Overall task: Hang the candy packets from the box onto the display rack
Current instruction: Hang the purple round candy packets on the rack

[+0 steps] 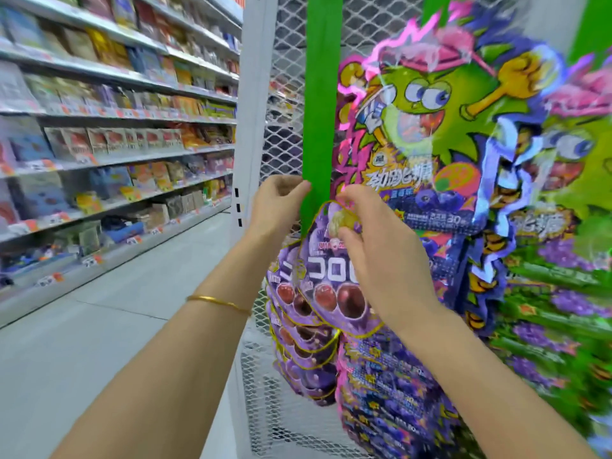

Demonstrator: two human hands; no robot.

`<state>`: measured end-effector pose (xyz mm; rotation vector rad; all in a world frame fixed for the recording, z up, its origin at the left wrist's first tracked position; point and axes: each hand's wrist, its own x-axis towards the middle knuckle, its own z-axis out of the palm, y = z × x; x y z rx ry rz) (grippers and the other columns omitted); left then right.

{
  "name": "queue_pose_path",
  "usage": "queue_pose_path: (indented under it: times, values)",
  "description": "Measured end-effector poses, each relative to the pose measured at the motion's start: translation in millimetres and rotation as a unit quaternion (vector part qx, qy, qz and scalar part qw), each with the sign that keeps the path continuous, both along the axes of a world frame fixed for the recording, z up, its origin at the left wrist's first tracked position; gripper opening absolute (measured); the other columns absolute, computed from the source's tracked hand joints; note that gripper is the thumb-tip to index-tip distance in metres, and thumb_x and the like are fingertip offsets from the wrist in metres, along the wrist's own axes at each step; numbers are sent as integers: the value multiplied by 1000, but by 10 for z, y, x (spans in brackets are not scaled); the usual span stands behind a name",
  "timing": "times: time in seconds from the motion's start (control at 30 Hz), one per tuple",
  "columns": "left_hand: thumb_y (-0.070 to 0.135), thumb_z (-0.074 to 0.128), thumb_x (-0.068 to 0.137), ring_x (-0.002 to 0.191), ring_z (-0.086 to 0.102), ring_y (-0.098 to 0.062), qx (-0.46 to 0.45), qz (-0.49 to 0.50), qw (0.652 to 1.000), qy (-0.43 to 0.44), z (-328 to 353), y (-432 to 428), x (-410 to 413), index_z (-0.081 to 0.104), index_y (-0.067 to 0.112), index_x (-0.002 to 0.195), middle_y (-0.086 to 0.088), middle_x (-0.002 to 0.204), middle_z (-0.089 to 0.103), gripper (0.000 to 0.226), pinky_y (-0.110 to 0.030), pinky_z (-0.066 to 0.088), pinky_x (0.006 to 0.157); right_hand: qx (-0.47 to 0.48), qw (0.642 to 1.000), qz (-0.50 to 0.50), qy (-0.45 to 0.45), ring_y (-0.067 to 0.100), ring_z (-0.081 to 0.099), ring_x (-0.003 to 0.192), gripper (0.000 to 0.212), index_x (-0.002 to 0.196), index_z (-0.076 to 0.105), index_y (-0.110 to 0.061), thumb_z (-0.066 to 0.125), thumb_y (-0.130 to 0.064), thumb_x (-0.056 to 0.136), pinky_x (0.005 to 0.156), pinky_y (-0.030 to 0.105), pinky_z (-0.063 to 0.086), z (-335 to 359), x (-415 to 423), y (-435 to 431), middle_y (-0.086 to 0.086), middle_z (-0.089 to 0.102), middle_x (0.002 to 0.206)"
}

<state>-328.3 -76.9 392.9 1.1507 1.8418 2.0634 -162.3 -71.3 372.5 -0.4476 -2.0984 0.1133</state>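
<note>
Aligning the Packet Top With the Hanging Strip

The right hand point(381, 253) pinched the purple candy packet point(331, 286) at its top edge, with the long axis hanging downward. The green strip point(319, 111) lay just left of those fingers. The left hand point(278, 207) gripped the strip's edge.

We're in a shop: long shelves point(116, 104) stacked with packaged snacks, orange price tags point(96, 259) along the shelf edges, a tiled aisle floor point(132, 309), and a mesh rack point(288, 127) hung with bright overlapping candy packets point(430, 127).

Stocked shelves point(116, 134); pale floor point(132, 309)
</note>
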Motion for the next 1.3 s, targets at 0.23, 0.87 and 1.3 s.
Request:
queue_pose_path:
  times: [0.23,0.87,1.3]
  values:
    - [13,57,90,38,44,4,-2,-102,995,0,147,-118,20,60,18,80,12,51,58,12,-16,33,43,-117,991,53,40,21,56,99,15,102,58,-16,59,-12,87,85,42,44,175,-281,243,1,64,105]
    - [25,58,90,59,50,-2,-38,-72,996,26,85,-269,80,60,20,94,15,64,55,6,-16,39,56,-164,986,33,-20,23,52,108,23,116,51,-14,47,-12,93,91,42,43,51,-454,297,3,56,118]
    - [26,57,80,107,50,-7,-82,38,971,220,-713,-630,-18,49,16,132,9,121,54,54,-7,31,93,-142,984,68,-79,20,53,94,25,111,51,-19,52,-9,88,84,34,45,-771,-26,-41,-1,44,105]
